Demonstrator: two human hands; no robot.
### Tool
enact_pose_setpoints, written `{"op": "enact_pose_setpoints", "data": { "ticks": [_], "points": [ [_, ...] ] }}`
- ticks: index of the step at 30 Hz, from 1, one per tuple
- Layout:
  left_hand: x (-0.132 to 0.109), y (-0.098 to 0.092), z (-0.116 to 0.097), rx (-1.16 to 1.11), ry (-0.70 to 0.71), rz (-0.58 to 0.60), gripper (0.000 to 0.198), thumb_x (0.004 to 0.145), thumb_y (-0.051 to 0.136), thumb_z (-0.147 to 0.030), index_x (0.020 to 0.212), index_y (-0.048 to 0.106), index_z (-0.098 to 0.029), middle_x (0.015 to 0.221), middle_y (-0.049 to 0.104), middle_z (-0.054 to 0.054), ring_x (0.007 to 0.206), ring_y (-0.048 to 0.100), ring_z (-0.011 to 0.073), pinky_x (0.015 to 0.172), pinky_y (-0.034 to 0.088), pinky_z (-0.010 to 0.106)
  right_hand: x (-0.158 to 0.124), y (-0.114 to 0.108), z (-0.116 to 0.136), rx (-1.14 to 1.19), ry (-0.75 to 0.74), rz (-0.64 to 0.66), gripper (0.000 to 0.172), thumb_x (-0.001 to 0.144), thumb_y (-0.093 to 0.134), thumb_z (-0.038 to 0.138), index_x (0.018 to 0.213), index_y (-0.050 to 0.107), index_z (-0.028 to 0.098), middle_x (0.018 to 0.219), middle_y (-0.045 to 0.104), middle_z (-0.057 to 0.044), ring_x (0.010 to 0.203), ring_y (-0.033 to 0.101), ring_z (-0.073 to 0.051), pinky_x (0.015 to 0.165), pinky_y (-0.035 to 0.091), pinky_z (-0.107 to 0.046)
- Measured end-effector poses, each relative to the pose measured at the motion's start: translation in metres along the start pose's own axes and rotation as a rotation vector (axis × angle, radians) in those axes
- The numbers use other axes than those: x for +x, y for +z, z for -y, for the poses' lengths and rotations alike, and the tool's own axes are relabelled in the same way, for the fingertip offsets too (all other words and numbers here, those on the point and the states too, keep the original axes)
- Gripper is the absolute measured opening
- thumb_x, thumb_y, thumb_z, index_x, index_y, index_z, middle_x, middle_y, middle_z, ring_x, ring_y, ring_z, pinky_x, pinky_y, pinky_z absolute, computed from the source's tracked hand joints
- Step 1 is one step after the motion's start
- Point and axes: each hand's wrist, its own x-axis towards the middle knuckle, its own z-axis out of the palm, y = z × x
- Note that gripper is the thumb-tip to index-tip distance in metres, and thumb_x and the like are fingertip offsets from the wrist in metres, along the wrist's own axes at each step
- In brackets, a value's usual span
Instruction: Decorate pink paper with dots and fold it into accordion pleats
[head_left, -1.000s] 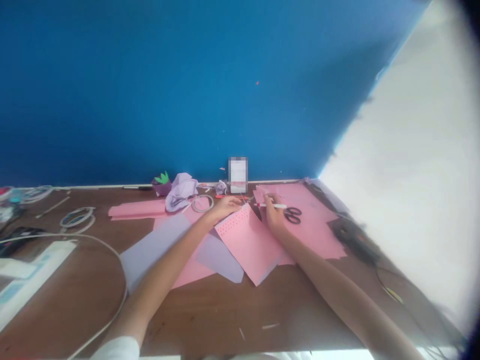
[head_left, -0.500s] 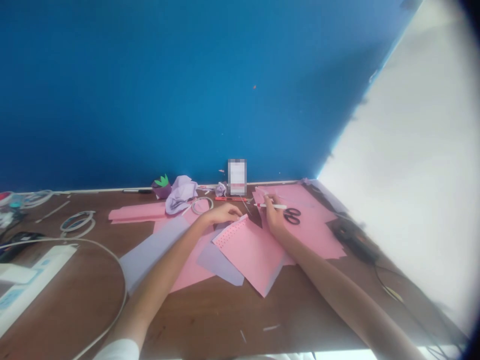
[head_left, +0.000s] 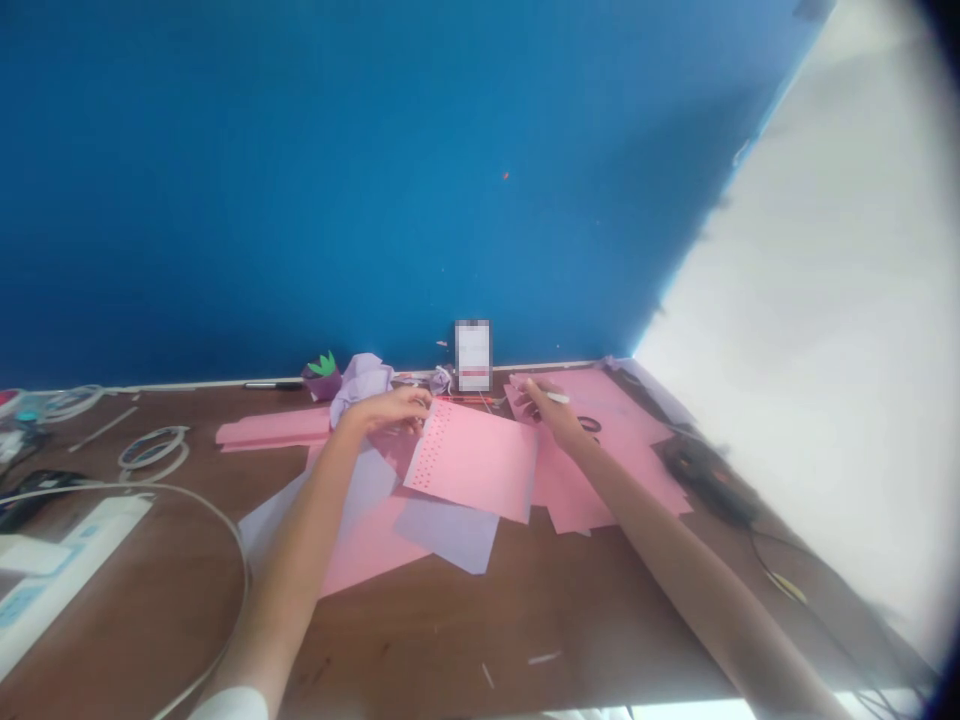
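My left hand point(head_left: 399, 408) is closed on the upper left corner of a pink sheet of paper point(head_left: 480, 455), which has rows of red dots along its left edge and a pale backing showing at its sides. In my right hand point(head_left: 553, 410) is a white marker point(head_left: 556, 397), gripped between the fingers above the sheet's right corner. Black-handled scissors point(head_left: 589, 425) lie beside that hand, partly covered by the wrist. Beneath the dotted sheet rest lilac paper point(head_left: 450, 535) and more pink paper point(head_left: 375, 555).
Pink sheets point(head_left: 637, 470) cover the right side. A phone point(head_left: 473, 355) leans on the blue wall. Crumpled lilac paper point(head_left: 364, 380) and a small purple pot point(head_left: 322, 380) stand at the back. A power strip point(head_left: 82, 565) and cable lie left; a dark tool point(head_left: 705, 485) lies right.
My left hand has moved left with the dotted sheet, which has turned so its dotted edge runs more upright. The right hand stays near the scissors, and the marker has tilted.
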Motion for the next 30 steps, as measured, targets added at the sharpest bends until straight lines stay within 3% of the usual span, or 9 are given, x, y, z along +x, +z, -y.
{"op": "enact_pose_setpoints", "data": {
  "ticks": [7, 12, 15, 19, 22, 25, 28, 30],
  "points": [
    [-0.010, -0.014, 0.008, -0.175, -0.027, -0.076, 0.040, 0.067, 0.075, -0.034, 0.099, 0.056, -0.017, 0.092, 0.069, 0.008, 0.078, 0.069, 0.0185, 0.059, 0.051, 0.021, 0.001, -0.013, 0.009, -0.076, 0.114, 0.093, 0.040, 0.073, 0.063, 0.059, 0.087, 0.066, 0.022, 0.085, 0.068, -0.005, 0.073, 0.061, -0.016, 0.063, 0.046, -0.026],
    [-0.010, -0.015, 0.012, -0.224, -0.039, -0.046, 0.048, 0.069, 0.074, -0.033, 0.110, 0.055, -0.017, 0.107, 0.068, 0.013, 0.082, 0.070, 0.0200, 0.057, 0.051, 0.021, 0.000, -0.013, 0.006, -0.018, 0.053, 0.190, 0.031, 0.065, 0.072, 0.043, 0.085, 0.063, 0.022, 0.076, 0.066, 0.000, 0.069, 0.059, -0.015, 0.063, 0.044, -0.027],
    [-0.012, -0.011, 0.010, -0.186, -0.048, 0.067, 0.053, 0.069, 0.075, -0.035, 0.115, 0.053, -0.019, 0.106, 0.068, 0.013, 0.088, 0.069, 0.0225, 0.057, 0.051, 0.021, 0.003, -0.013, -0.002, -0.019, 0.001, 0.105, 0.030, 0.061, 0.073, 0.034, 0.085, 0.061, 0.021, 0.074, 0.064, 0.002, 0.066, 0.056, -0.015, 0.060, 0.042, -0.027],
    [-0.011, 0.001, 0.002, -0.074, -0.124, 0.303, 0.060, 0.063, 0.079, -0.037, 0.115, 0.053, -0.024, 0.103, 0.069, 0.011, 0.086, 0.068, 0.0232, 0.055, 0.050, 0.023, 0.004, -0.016, -0.005, -0.054, -0.036, 0.039, 0.028, 0.062, 0.070, 0.032, 0.086, 0.062, 0.021, 0.072, 0.063, 0.002, 0.065, 0.054, -0.015, 0.060, 0.041, -0.027],
    [-0.005, 0.009, -0.001, 0.015, -0.103, 0.332, 0.046, 0.061, 0.080, -0.038, 0.100, 0.061, -0.022, 0.092, 0.068, 0.007, 0.077, 0.066, 0.0186, 0.053, 0.047, 0.021, 0.000, -0.018, 0.003, -0.106, -0.054, 0.141, 0.023, 0.063, 0.070, 0.032, 0.083, 0.065, 0.020, 0.081, 0.065, -0.001, 0.071, 0.057, -0.016, 0.065, 0.043, -0.029],
    [0.001, 0.015, -0.002, 0.028, -0.066, 0.342, 0.037, 0.069, 0.072, -0.048, 0.088, 0.064, -0.018, 0.085, 0.067, 0.007, 0.071, 0.063, 0.0160, 0.051, 0.045, 0.021, -0.006, -0.018, 0.014, -0.158, -0.116, 0.275, 0.020, 0.064, 0.070, 0.033, 0.079, 0.067, 0.020, 0.091, 0.066, -0.003, 0.083, 0.058, -0.019, 0.072, 0.045, -0.031],
    [0.010, 0.027, 0.000, -0.007, -0.014, 0.352, 0.047, 0.077, 0.060, -0.058, 0.097, 0.063, -0.016, 0.088, 0.068, 0.011, 0.068, 0.064, 0.0162, 0.051, 0.045, 0.022, -0.010, -0.017, 0.021, -0.190, -0.168, 0.413, 0.020, 0.068, 0.069, 0.035, 0.083, 0.069, 0.021, 0.097, 0.066, -0.004, 0.090, 0.059, -0.021, 0.077, 0.046, -0.034],
    [0.019, 0.041, 0.002, -0.015, 0.050, 0.272, 0.049, 0.075, 0.063, -0.057, 0.104, 0.059, -0.018, 0.086, 0.067, 0.008, 0.063, 0.063, 0.0145, 0.049, 0.044, 0.022, -0.011, -0.015, 0.025, -0.210, -0.218, 0.516, 0.022, 0.071, 0.068, 0.036, 0.087, 0.069, 0.021, 0.098, 0.066, -0.005, 0.091, 0.060, -0.021, 0.079, 0.046, -0.035]
  ]
}}
